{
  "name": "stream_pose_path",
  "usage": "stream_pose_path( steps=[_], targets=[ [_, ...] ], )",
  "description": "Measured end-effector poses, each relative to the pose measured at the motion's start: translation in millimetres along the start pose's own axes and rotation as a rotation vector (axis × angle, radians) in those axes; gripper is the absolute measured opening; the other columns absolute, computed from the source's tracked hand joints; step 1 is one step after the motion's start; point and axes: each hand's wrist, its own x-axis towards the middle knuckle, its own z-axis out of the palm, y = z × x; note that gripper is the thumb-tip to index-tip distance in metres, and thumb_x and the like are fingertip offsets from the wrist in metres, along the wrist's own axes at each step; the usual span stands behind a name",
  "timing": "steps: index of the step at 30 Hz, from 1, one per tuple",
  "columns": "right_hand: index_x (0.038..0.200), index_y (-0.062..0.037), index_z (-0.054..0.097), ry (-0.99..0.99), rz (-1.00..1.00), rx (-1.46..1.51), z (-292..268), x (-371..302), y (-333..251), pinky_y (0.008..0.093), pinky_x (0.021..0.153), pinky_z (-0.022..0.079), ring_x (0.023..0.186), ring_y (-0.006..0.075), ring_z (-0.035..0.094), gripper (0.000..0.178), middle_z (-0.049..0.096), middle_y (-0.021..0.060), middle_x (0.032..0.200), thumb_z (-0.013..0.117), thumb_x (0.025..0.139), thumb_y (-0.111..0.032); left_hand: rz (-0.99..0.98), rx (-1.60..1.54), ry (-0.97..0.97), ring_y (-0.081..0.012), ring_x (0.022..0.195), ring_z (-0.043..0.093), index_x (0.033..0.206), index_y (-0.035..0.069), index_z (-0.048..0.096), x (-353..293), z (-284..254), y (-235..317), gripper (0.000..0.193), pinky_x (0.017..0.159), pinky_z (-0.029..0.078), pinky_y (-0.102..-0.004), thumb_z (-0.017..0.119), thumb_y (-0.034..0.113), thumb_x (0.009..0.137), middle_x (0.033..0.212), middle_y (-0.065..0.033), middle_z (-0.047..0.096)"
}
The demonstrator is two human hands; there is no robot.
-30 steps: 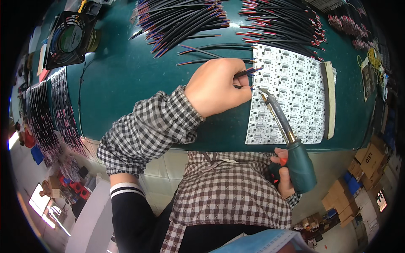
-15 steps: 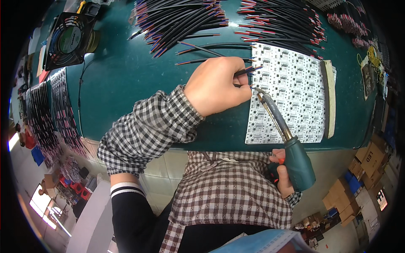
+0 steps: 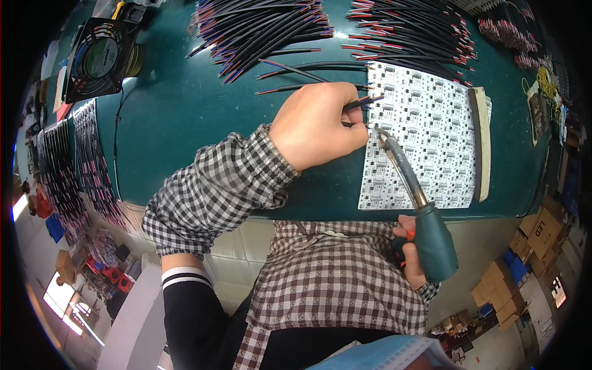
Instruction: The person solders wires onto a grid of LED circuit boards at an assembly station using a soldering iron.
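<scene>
My left hand [image 3: 317, 126] is closed on short black cables [image 3: 364, 103] with bared, coloured wire ends, at the left edge of a white circuit board panel [image 3: 419, 154]. One wire end reaches that edge just beyond my fingertips. My right hand [image 3: 413, 259], partly hidden behind the handle, is wrapped round a soldering iron [image 3: 436, 243] with a green grip. Its bent metal tip hovers over or touches the board close to the wire end; I cannot tell which. A few other cables [image 3: 308, 66] lie with their ends at the board's upper left edge.
Two heaps of black cables [image 3: 265, 31] [image 3: 407, 37] lie at the back of the green table [image 3: 166, 142]. A pale bar [image 3: 481, 145] rests along the panel's right edge. A square fan [image 3: 102, 58] stands at the far left, above finished-looking strips with cables [image 3: 58, 166].
The iron's tip has shifted slightly up and right over the board, and its grip has moved a little left and down. My left hand has stayed in place.
</scene>
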Motion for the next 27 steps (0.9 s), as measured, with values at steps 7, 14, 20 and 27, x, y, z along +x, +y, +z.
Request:
stream_pose_path(
  steps=[7, 14, 20, 27],
  targets=[
    [0.140, 0.0078, 0.033, -0.064, -0.006, 0.020, -4.4, -5.4, 2.6, 0.0370, 0.089, 0.055, 0.102, 0.0278, 0.066, 0.071, 0.060, 0.0254, 0.117, 0.072, 0.087, -0.020, 0.007, 0.015, 0.000, -0.0123, 0.060, 0.057, 0.076, -0.005, 0.058, -0.4, -1.2, -0.5, 0.018, 0.058, 0.048, -0.0279, 0.068, 0.009, 0.071, 0.067, -0.0098, 0.062],
    [0.139, 0.0089, 0.034, 0.098, 0.076, 0.250, 3.8, -5.8, -4.5, 0.0392, 0.088, 0.055, 0.107, 0.0307, 0.063, 0.072, 0.061, 0.0234, 0.115, 0.073, 0.087, -0.021, 0.004, -0.013, 0.000, -0.0115, 0.061, 0.057, 0.076, -0.005, 0.059, -0.5, -0.4, -2.8, 0.018, 0.059, 0.048, -0.0279, 0.068, 0.010, 0.072, 0.068, -0.0090, 0.063],
    [0.139, 0.0086, 0.035, 0.063, 0.028, 0.179, 3.6, -4.9, 2.0, 0.0386, 0.088, 0.054, 0.097, 0.0260, 0.065, 0.068, 0.064, 0.0177, 0.105, 0.071, 0.088, -0.018, 0.048, 0.045, 0.033, -0.0154, 0.060, 0.057, 0.079, -0.004, 0.063, -0.7, 5.9, -6.5, 0.019, 0.059, 0.048, -0.0299, 0.068, 0.015, 0.074, 0.069, -0.0110, 0.062],
    [0.099, 0.0029, 0.054, 0.078, 0.066, 0.251, 12.4, 1.9, -10.1, 0.0384, 0.085, 0.052, 0.090, 0.0228, 0.060, 0.027, 0.056, 0.0139, 0.094, 0.057, 0.096, -0.024, 0.036, 0.092, 0.109, -0.0202, 0.058, 0.058, 0.078, -0.001, 0.064, -3.9, 11.7, -3.3, 0.018, 0.058, 0.048, -0.0315, 0.068, 0.016, 0.073, 0.069, -0.0121, 0.062]
  ],
)
